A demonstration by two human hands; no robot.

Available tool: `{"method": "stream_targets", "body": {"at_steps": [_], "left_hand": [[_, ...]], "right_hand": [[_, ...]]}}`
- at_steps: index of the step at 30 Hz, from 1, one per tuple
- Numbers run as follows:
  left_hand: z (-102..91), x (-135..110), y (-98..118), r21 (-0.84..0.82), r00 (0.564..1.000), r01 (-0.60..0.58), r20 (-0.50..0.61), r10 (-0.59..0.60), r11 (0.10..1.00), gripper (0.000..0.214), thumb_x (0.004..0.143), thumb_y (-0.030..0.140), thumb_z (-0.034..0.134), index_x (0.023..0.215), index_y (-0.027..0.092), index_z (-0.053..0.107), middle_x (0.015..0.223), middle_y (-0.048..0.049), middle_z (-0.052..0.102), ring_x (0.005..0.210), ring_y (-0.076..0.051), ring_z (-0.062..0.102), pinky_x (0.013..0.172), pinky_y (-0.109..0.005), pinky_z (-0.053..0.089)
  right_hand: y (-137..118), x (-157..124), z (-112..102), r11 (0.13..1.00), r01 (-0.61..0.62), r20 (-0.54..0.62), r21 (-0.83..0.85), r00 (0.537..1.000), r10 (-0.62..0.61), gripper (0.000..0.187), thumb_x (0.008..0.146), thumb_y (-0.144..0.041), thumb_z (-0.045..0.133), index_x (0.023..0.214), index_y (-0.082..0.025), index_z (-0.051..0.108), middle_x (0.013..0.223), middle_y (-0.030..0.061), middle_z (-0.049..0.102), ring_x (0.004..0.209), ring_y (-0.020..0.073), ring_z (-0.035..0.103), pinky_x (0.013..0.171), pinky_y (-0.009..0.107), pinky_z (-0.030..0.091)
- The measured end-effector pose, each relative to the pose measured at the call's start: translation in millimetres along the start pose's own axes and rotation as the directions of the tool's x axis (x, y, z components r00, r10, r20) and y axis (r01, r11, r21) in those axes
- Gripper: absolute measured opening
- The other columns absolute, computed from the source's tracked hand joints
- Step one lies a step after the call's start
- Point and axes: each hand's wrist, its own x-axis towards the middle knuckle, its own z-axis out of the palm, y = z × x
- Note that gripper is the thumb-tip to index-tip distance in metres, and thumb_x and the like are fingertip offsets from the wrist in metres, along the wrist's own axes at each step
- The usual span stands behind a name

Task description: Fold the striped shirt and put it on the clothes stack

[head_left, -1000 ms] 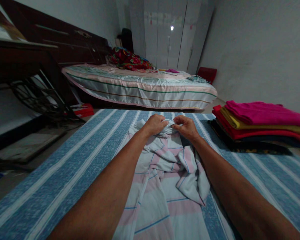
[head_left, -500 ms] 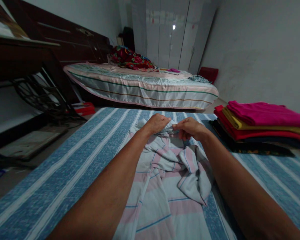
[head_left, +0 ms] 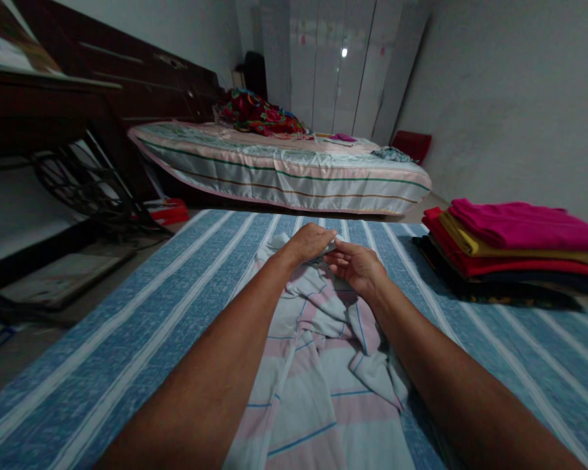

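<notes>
A white and pink shirt [head_left: 308, 378] with thin blue lines lies crumpled on the blue striped sheet [head_left: 171, 287], its body stretching toward me. At its far end my left hand [head_left: 312, 241] is closed on the bunched fabric, fingers mostly hidden behind the back of the hand. My right hand [head_left: 355, 262] meets it there, thumb and fingers pinching the same edge of cloth. The fingertips of both hands touch or nearly touch. A loose sleeve-like fold of the shirt lies under my right forearm.
A stack of folded clothes [head_left: 524, 241], pink on top, sits at the right. Beyond the sheet stands a bed [head_left: 284, 173] with a red floral blanket [head_left: 262, 114]. A dark table with an iron wheel stand [head_left: 73, 183] is at the left; wardrobe doors [head_left: 333, 72] rise behind.
My right hand has moved left along the shirt's far edge, up against my left hand. The loose fold at the right has slid slightly inward. My left hand has barely moved.
</notes>
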Motion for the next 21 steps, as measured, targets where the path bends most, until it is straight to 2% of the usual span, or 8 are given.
{"method": "stream_targets", "body": {"at_steps": [7, 15, 21], "left_hand": [[-2.2, -0.8, 0.6, 0.023, 1.000, 0.017, 0.012, -0.017, 1.000, 0.042, 0.081, 0.039, 0.039, 0.045, 0.017, 0.038, 0.047, 0.0022, 0.034, 0.050, -0.010, 0.033, 0.050, -0.025, 0.024], [-2.3, -1.9, 3.0, 0.045, 0.999, 0.036, 0.007, -0.036, 0.998, 0.043, 0.082, 0.038, 0.040, 0.044, 0.018, 0.037, 0.046, 0.0029, 0.031, 0.049, -0.010, 0.031, 0.050, -0.026, 0.023], [-1.0, 0.1, 0.2, 0.055, 1.000, -0.015, 0.020, 0.014, 0.998, 0.043, 0.082, 0.037, 0.040, 0.044, 0.016, 0.044, 0.047, 0.0020, 0.036, 0.051, -0.010, 0.035, 0.051, -0.025, 0.026]], "right_hand": [[13.4, 4.0, 1.7, 0.989, 0.032, 0.043, 0.146, 0.998, -0.039, 0.008, 0.074, -0.012, 0.057, 0.074, -0.016, 0.050, 0.063, 0.0036, 0.062, 0.057, 0.0144, 0.062, 0.044, 0.018, 0.050], [16.7, 6.2, -0.3, 0.969, 0.048, 0.089, 0.241, 0.993, -0.072, 0.012, 0.070, -0.010, 0.057, 0.070, -0.018, 0.047, 0.058, -0.0005, 0.058, 0.054, 0.0119, 0.058, 0.048, 0.020, 0.052], [17.2, 8.3, -1.2, 0.961, 0.021, 0.130, 0.275, 0.990, -0.059, 0.005, 0.076, -0.016, 0.057, 0.075, -0.017, 0.052, 0.063, 0.0000, 0.060, 0.056, 0.0116, 0.057, 0.050, 0.020, 0.052]]}}
